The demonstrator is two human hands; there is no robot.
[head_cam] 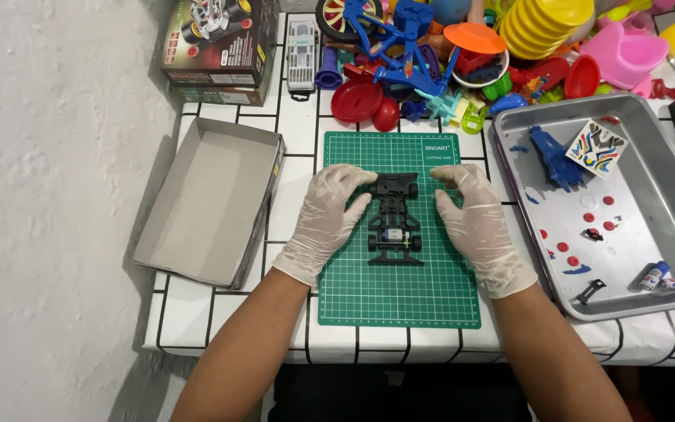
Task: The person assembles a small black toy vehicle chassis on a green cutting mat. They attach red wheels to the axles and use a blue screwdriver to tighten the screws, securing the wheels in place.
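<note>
We keep both gloved hands spread, nothing pinched. L hand [326,219] rests on the green cutting mat [398,301], fingertips touching the front L corner of the black toy car chassis [394,220]. R hand [474,223] mirrors it, fingertips just beside the front R corner. Chassis lies flat at mat centre, small motor visible near its rear axle.

Step in hand, as we judge it: steadying/positioning the chassis, approx. mid-assembly. Next move likely calls for a firm two-sided grip w/o shifting the axles.

Metal tray [666,234] to the R holds the blue body shell [554,160], sticker sheet [595,147], red wheel hubs [587,218]. Empty cardboard lid [205,195] sits L of mat.
</note>
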